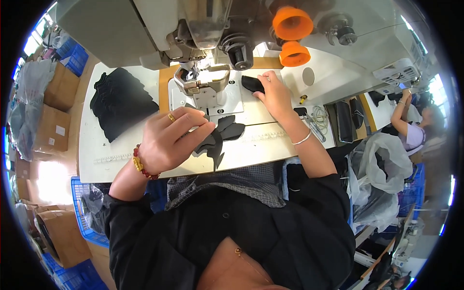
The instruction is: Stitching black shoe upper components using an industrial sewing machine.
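My left hand (169, 140) is closed with its fingertips pinched on a dark cut fabric piece (212, 147), which hangs over the front part of the white sewing table (261, 154). Just right of it, several small black pieces (229, 129) with rounded ends lie flat. Farther back, beside the machine's bed, my right hand (275, 94) grips a small black fabric piece (251, 83) between thumb and fingers. The sewing machine's needle area (200, 72) is lit, beyond and between my hands. A heap of black gathered fabric pieces (121, 101) rests at the table's left.
Two orange thread cones or caps (293, 36) stick out from the machine head (193, 19). Metal tweezers or scissors (316, 130) lie at the table's right. A blue basket (89, 212) stands below left, near cardboard boxes (50, 128). Another person (411, 123) works at far right.
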Available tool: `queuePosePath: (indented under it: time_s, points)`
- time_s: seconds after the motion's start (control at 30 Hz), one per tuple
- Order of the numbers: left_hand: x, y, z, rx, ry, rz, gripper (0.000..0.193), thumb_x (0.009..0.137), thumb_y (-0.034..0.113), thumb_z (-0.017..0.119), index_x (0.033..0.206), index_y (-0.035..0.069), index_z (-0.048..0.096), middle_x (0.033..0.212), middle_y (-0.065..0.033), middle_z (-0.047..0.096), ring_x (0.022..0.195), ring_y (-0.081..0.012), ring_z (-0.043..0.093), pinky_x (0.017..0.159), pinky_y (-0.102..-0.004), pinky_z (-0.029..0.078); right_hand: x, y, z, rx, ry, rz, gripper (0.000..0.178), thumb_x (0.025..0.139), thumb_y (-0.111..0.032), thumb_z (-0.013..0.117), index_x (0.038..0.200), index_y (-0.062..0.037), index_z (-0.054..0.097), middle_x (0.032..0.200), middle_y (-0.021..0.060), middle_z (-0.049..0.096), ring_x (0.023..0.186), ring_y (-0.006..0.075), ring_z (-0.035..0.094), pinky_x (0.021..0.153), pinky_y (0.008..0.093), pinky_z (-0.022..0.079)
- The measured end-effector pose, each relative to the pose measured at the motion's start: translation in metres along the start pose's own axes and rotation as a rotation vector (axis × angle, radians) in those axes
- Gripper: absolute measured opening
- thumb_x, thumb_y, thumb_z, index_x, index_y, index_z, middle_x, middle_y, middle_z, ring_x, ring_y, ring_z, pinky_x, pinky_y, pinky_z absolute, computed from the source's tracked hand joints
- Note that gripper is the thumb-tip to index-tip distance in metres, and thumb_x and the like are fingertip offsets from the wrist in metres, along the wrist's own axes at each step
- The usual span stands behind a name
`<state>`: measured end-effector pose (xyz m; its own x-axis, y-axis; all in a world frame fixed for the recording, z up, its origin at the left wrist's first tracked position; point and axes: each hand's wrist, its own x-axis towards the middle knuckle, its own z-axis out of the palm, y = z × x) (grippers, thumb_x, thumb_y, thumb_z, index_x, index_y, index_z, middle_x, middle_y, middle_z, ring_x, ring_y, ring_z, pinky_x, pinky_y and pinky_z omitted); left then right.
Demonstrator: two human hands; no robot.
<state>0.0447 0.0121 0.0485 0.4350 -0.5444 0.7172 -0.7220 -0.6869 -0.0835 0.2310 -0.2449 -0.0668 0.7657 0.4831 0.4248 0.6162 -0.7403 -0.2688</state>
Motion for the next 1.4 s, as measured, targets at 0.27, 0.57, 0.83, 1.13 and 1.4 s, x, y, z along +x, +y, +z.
queuePosePath:
  time_s: [0.27,0.57,0.83,1.13,1.4]
  points:
    - [-0.005,0.005,0.0,0.024,-0.029,-0.036,0.028,0.068,0.004,0.069,0.096,0.003,0.07,0.085,-0.0037,0.061,0.081,-0.019,0.066,0.05,-0.0288,0.049,-0.02,0.008,0.003,0.055,0.14,-0.193,0.051,0.073,-0.023,0.083,0.114,-0.002,0.062,0.107,0.0092,0.057,0.086,0.0285,0.063,0.073,0.0368,0.053]
    - [-0.005,0.003,0.005,0.082,0.031,-0.058,0.03,0.067,0.003,0.071,0.097,0.003,0.07,0.086,-0.0035,0.061,0.08,-0.0186,0.066,0.049,-0.0278,0.048,-0.006,0.01,-0.009,-0.065,0.155,-0.13,0.037,0.075,-0.038,0.078,0.091,-0.0103,0.059,0.083,0.0031,0.059,0.072,0.0238,0.063,0.057,0.0354,0.048]
    - [-0.007,0.003,0.01,0.06,0.01,-0.092,0.03,0.067,0.002,0.071,0.097,0.003,0.07,0.087,-0.0027,0.062,0.079,-0.0174,0.065,0.049,-0.0279,0.047,-0.01,0.003,0.002,-0.004,0.157,-0.136,0.036,0.077,-0.026,0.079,0.106,-0.0105,0.066,0.094,0.003,0.058,0.077,0.0226,0.064,0.062,0.0369,0.052]
    - [-0.011,0.002,0.012,0.055,-0.003,-0.112,0.031,0.066,0.0,0.072,0.097,0.004,0.069,0.087,-0.0021,0.062,0.077,-0.017,0.065,0.05,-0.0277,0.046,-0.017,0.003,0.005,-0.058,0.184,-0.229,0.028,0.077,-0.011,0.076,0.104,-0.0062,0.068,0.096,0.0036,0.057,0.081,0.0201,0.063,0.062,0.0333,0.053]
    - [-0.01,0.001,0.014,0.07,0.021,-0.104,0.032,0.065,0.0,0.072,0.097,0.004,0.07,0.086,-0.0022,0.062,0.079,-0.0185,0.066,0.05,-0.0281,0.048,-0.013,0.003,0.013,-0.191,0.24,-0.314,0.012,0.078,-0.006,0.065,0.089,-0.0068,0.061,0.093,0.003,0.057,0.082,0.0204,0.061,0.061,0.0325,0.052]
